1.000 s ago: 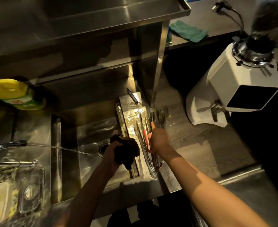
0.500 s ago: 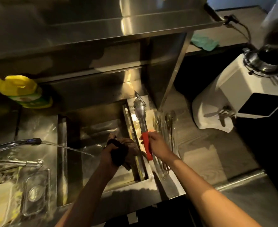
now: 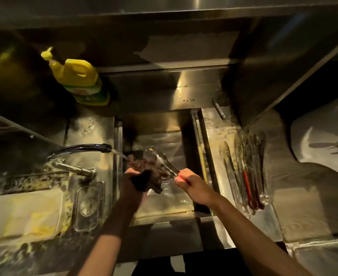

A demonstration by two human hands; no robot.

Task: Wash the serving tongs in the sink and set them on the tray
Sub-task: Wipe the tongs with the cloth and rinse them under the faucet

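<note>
My right hand (image 3: 186,181) grips a pair of metal serving tongs (image 3: 163,160) by their red handle, over the steel sink (image 3: 186,124). The tong tips point up and left, towards the running water. A dark scrubbing cloth (image 3: 142,168) is bunched in my left hand (image 3: 130,178) and pressed against the tongs' arms. Water streams from the tap (image 3: 80,149) onto the cloth. A clear tray (image 3: 263,196) to the right of the sink holds several more tongs (image 3: 245,170), one with a red handle.
A yellow dish-soap bottle (image 3: 80,80) stands behind the sink at the left. A clear lid (image 3: 88,206) and a pale board (image 3: 25,214) lie left of the sink. A white machine (image 3: 323,136) stands at the far right. A steel shelf hangs overhead.
My right hand lifted the red-handled tongs from the tray side and carried them left over the sink. My left hand brought the cloth up against them under the water.
</note>
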